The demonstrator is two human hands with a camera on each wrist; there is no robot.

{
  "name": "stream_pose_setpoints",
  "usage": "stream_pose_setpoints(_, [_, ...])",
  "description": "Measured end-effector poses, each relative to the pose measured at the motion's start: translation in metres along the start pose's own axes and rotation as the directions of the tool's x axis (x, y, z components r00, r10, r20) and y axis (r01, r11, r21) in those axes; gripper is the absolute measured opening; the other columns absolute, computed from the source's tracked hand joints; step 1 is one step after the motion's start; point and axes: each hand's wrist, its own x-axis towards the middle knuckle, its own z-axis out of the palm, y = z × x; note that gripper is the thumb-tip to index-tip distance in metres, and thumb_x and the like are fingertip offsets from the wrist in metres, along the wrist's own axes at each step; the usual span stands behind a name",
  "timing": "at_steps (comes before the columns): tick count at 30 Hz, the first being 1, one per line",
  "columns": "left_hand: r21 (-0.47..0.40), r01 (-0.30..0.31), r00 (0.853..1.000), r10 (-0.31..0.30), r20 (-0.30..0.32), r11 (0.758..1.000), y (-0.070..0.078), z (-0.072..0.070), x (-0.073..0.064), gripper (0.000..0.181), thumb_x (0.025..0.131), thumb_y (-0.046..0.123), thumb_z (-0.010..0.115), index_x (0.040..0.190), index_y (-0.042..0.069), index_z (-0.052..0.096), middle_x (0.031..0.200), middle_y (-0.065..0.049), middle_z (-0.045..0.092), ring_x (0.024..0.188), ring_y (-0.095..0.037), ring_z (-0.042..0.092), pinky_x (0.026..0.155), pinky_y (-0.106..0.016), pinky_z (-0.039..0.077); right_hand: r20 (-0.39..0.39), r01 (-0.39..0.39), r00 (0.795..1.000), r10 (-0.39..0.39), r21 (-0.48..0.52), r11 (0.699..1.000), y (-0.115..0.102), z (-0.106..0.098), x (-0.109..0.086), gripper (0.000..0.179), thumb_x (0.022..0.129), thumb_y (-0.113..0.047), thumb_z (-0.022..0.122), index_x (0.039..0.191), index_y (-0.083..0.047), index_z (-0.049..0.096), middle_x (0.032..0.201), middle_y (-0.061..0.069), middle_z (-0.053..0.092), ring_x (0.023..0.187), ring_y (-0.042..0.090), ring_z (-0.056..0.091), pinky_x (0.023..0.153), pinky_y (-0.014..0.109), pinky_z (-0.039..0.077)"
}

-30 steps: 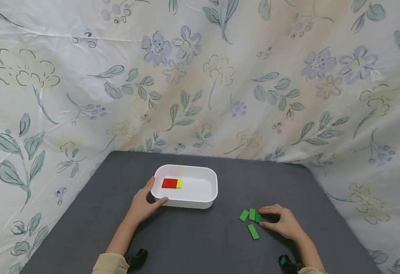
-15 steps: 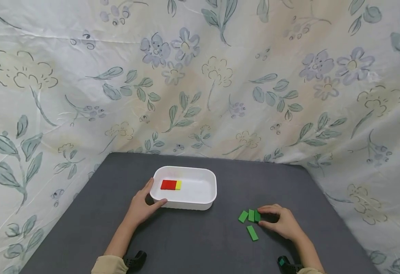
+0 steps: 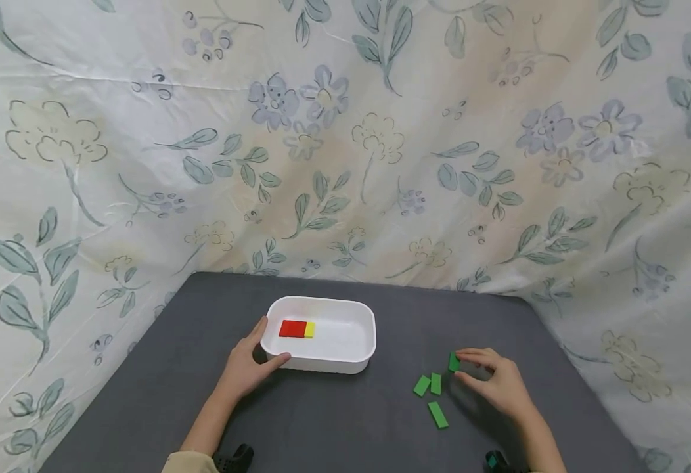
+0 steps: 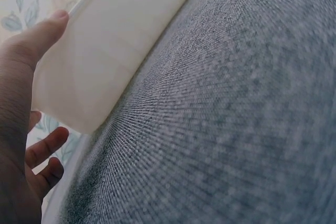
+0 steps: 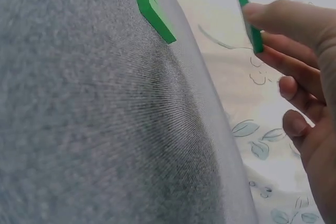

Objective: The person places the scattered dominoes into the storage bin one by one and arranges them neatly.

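A white plastic container (image 3: 345, 336) stands on the dark grey table. Inside, toward its left end, red tiles (image 3: 292, 328) lie flat against a narrow yellow tile (image 3: 309, 330). My left hand (image 3: 246, 369) holds the container's left end, thumb (image 4: 51, 29) on the near side and fingers round the end wall. Between right thumb and fingers, my right hand (image 3: 502, 387) pinches a small green tile (image 5: 251, 23), raised off the table. Three more green tiles lie just left of that hand: one tilted (image 3: 422, 385), one beside it (image 3: 436, 383) and one nearer (image 3: 438, 415).
A floral cloth (image 3: 375, 197) hangs behind the table and along both sides. The table's far edge (image 3: 440, 290) runs behind the container. Dark wrist straps (image 3: 236, 458) sit on both forearms.
My right hand has lifted its green tile from beside the others, up and slightly right. The left hand stays on the container. The head view has tilted up slightly.
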Motion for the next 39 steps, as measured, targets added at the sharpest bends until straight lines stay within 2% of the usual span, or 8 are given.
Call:
stream_pose_setpoints(4, [0.001,0.006,1.000,-0.006,-0.001,1.000,-0.001,0.000,-0.001,0.112,0.085,0.059,0.083,0.169,0.011,0.027,0.173,-0.012,0.029,0.155,-0.048,0.034,0.114,-0.074,0.036,-0.054,0.034,0.998,-0.035,-0.035,0.999,-0.007,0.003,0.007,0.036,0.080,-0.013,0.094,0.115,-0.015,0.083,0.119,0.000,0.078,0.103,0.012,0.067,0.082,0.053,0.062])
stream_pose_setpoints(8, [0.005,0.005,1.000,-0.005,-0.002,1.000,-0.001,0.000,-0.002,0.112,0.085,0.060,0.082,0.169,0.010,0.026,0.173,-0.013,0.030,0.155,-0.049,0.033,0.114,-0.075,0.034,-0.098,0.077,0.992,-0.082,-0.058,0.995,-0.015,0.009,0.015,0.040,0.078,-0.008,0.094,0.116,-0.010,0.082,0.118,0.002,0.078,0.100,0.012,0.066,0.079,0.051,0.063])
stream_pose_setpoints(14, [0.002,0.015,1.000,-0.015,0.003,1.000,-0.001,-0.002,-0.002,0.113,0.085,0.060,0.082,0.169,0.011,0.025,0.173,-0.013,0.029,0.156,-0.048,0.033,0.115,-0.074,0.035,-0.134,0.163,0.977,-0.169,-0.054,0.985,-0.032,0.024,0.032,0.042,0.077,-0.005,0.093,0.117,-0.006,0.081,0.117,0.006,0.078,0.099,0.023,0.067,0.075,0.048,0.061])
stream_pose_setpoints(16, [0.006,0.019,1.000,-0.019,0.003,1.000,-0.001,-0.002,-0.002,0.113,0.085,0.060,0.082,0.169,0.011,0.025,0.173,-0.013,0.029,0.156,-0.048,0.031,0.115,-0.075,0.033,-0.125,0.178,0.976,-0.181,-0.041,0.983,-0.039,0.030,0.039,0.042,0.078,-0.005,0.093,0.117,-0.006,0.081,0.118,0.006,0.078,0.101,0.024,0.067,0.076,0.050,0.062])
stream_pose_setpoints(25, [0.021,-0.002,1.000,0.002,-0.016,1.000,0.001,0.001,-0.002,0.112,0.085,0.061,0.081,0.168,0.008,0.027,0.172,-0.015,0.031,0.156,-0.048,0.031,0.117,-0.075,0.027,-0.059,0.225,0.973,-0.222,0.057,0.973,-0.071,0.055,0.068,0.041,0.081,-0.011,0.093,0.120,-0.007,0.081,0.123,0.006,0.077,0.102,0.023,0.067,0.072,0.033,0.056])
stream_pose_setpoints(29, [0.023,0.004,1.000,-0.004,-0.007,1.000,0.001,0.001,-0.003,0.113,0.085,0.062,0.080,0.169,0.009,0.026,0.173,-0.014,0.030,0.157,-0.047,0.031,0.118,-0.074,0.028,-0.033,0.226,0.974,-0.224,0.086,0.970,-0.082,0.065,0.076,0.042,0.082,-0.012,0.092,0.122,-0.007,0.080,0.124,0.006,0.077,0.106,0.025,0.068,0.078,0.039,0.060])
stream_pose_setpoints(33, [0.017,0.008,1.000,-0.008,0.003,1.000,0.002,0.001,-0.003,0.113,0.085,0.062,0.081,0.169,0.011,0.025,0.173,-0.013,0.029,0.157,-0.046,0.031,0.119,-0.073,0.029,0.007,0.188,0.982,-0.191,0.126,0.974,-0.091,0.072,0.082,0.042,0.084,-0.015,0.091,0.124,-0.008,0.079,0.127,0.004,0.076,0.113,0.025,0.067,0.086,0.047,0.062])
stream_pose_setpoints(39, [0.016,-0.007,1.000,0.007,-0.005,1.000,0.004,0.002,-0.002,0.113,0.085,0.061,0.081,0.169,0.010,0.027,0.172,-0.014,0.031,0.156,-0.048,0.031,0.117,-0.075,0.029,0.047,0.149,0.986,-0.159,0.175,0.973,-0.105,0.085,0.093,0.042,0.084,-0.016,0.091,0.124,-0.008,0.080,0.128,0.005,0.076,0.112,0.025,0.068,0.088,0.052,0.061])
